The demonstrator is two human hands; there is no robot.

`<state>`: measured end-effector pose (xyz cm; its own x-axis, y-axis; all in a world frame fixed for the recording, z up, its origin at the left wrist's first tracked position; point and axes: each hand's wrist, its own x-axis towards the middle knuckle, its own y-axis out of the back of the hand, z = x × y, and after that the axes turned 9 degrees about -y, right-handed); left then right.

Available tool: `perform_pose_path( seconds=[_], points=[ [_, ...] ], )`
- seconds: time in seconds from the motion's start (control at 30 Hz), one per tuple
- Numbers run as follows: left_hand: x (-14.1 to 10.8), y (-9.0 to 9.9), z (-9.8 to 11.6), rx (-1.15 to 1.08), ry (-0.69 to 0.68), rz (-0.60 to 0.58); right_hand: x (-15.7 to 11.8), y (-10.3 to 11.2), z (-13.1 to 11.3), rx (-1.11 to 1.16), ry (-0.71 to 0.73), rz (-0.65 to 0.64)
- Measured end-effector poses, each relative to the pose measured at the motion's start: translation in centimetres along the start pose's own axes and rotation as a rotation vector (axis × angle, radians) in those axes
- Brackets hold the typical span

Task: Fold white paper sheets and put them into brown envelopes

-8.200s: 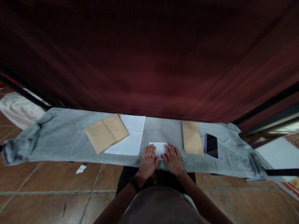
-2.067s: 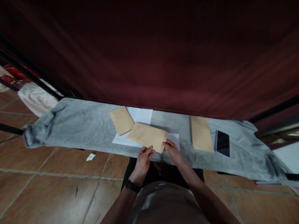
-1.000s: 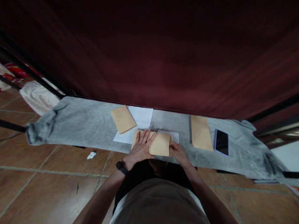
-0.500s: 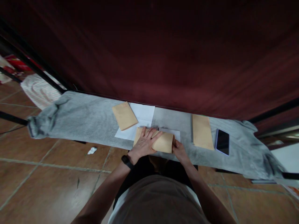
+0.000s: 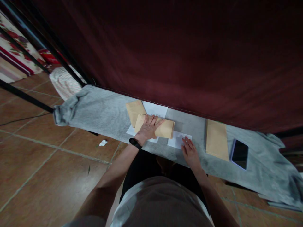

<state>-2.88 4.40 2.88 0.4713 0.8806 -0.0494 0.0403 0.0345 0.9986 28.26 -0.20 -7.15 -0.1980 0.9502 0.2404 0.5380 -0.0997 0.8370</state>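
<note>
My left hand (image 5: 149,126), with a black band at the wrist, lies spread on a tan paper piece (image 5: 167,128) whose right end curls up. That piece partly covers another tan envelope (image 5: 134,109) and a white sheet (image 5: 157,109). My right hand (image 5: 190,152) rests over a smaller white paper (image 5: 175,139), fingers slightly bent and apart, touching its right part. Nothing shows in my right hand. The underside of the curled piece is hidden.
A grey cloth (image 5: 106,110) covers the narrow surface. Toward the right lie a tan envelope (image 5: 216,140) and a phone (image 5: 240,154). A dark red curtain (image 5: 177,63) hangs behind; black bars (image 5: 28,96) stand at the left.
My right hand has let go of the curled paper's right end and moved onto the small white paper. My left hand and the tan piece have shifted away from my body, over the envelope.
</note>
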Motion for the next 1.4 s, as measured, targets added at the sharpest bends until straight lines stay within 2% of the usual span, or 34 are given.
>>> perform_pose_path(
  seconds=[0.1,0.23,0.5,0.67,0.8,0.87,0.97,1.07,1.17,1.27,1.4],
  points=[
    [0.1,-0.8,-0.8,-0.023,0.056,-0.081,-0.7,-0.9,0.0,-0.193,0.083,-0.023],
    [0.0,-1.6,-1.0,-0.069,0.061,-0.129,-1.2,-1.5,0.1,-0.291,0.122,0.008],
    [0.2,-2.2,-1.7,-0.139,0.068,-0.212,-0.5,-1.0,-0.5,-0.303,0.115,0.014],
    [0.3,-2.3,-2.1,-0.158,0.065,-0.251,0.2,-1.4,-1.0,-0.271,0.051,0.065],
    [-0.1,-2.0,-1.7,-0.137,0.042,-0.185,0.4,-2.2,-1.2,-0.182,0.031,0.098],
    [-0.3,-1.9,-0.6,-0.122,-0.004,-0.104,0.4,-2.6,-1.2,-0.137,0.016,0.113],
    [-0.3,-2.3,2.9,-0.152,-0.131,0.008,0.4,-2.8,-1.2,-0.107,0.0,0.11],
    [-0.2,-3.7,7.3,-0.198,-0.239,0.083,0.3,-2.6,-1.4,-0.129,0.006,0.078],
    [-0.6,-5.7,10.8,-0.206,-0.257,0.105,0.0,-2.1,-1.6,-0.178,0.034,0.041],
    [-1.3,-7.2,12.1,-0.2,-0.226,0.137,-0.3,-1.8,-1.7,-0.239,0.071,0.015],
    [-2.0,-7.6,11.8,-0.179,-0.222,0.171,-0.8,-1.8,-1.3,-0.308,0.049,0.04]
  ],
)
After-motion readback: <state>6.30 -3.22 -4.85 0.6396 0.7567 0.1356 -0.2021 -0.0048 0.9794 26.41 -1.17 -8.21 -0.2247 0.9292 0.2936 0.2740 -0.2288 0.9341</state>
